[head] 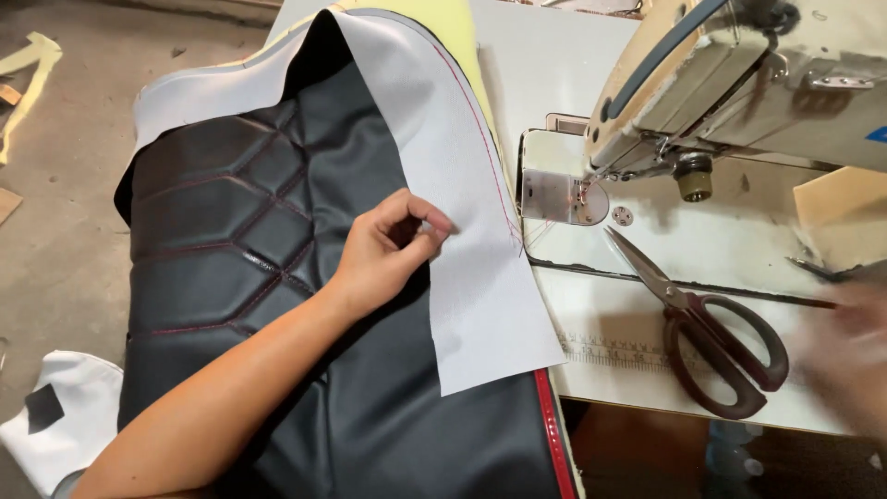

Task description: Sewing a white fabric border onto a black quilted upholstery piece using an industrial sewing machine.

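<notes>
A black quilted leatherette cover (222,231) with red diamond stitching lies over the table's left side and hangs toward me. A flap of it is turned back, showing its grey fabric backing (462,185) with a red seam near the edge. My left hand (393,242) pinches the edge of that grey flap between thumb and fingers. My right hand (845,356) is a blur at the right edge, near the dark-handled scissors (711,328); whether it holds anything is unclear.
A cream industrial sewing machine (739,83) stands at the upper right, its needle plate (564,196) just right of the flap. The white table (647,379) has a printed ruler strip along its front. White cloth (55,416) lies on the concrete floor at lower left.
</notes>
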